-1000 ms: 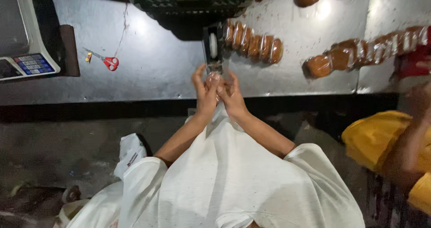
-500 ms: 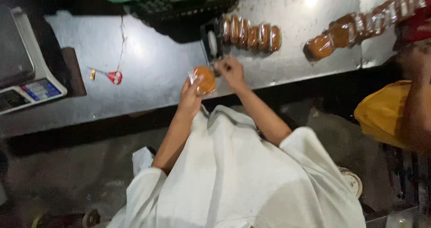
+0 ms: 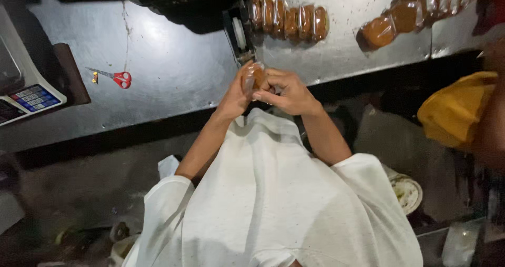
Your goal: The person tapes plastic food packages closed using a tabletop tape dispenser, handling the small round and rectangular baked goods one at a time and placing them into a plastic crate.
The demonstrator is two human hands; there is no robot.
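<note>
Metal table (image 3: 173, 62) fills upper frame, shifted up versus a second ago as view tilts.
Row of wrapped brown cakes (image 3: 289, 22) upper centre, unchanged.
Left hand (image 3: 234, 96) and right hand (image 3: 286, 91) now drawn together at table edge, centre frame, both clamped on one wrapped cake (image 3: 253, 76), half a second ago lifted in left hand alone.
Red scissors (image 3: 118, 78) left, untouched.

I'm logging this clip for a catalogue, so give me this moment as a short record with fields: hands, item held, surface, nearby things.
left hand: left hand cups the wrapped bun from the left
right hand: right hand closes over the bun from the right
item held: round brown bun in clear wrap, between both hands
surface: grey metal counter
nearby: row of wrapped buns; tape dispenser; red-handled scissors; weighing scale
other person: yellow sleeve at right edge
</note>
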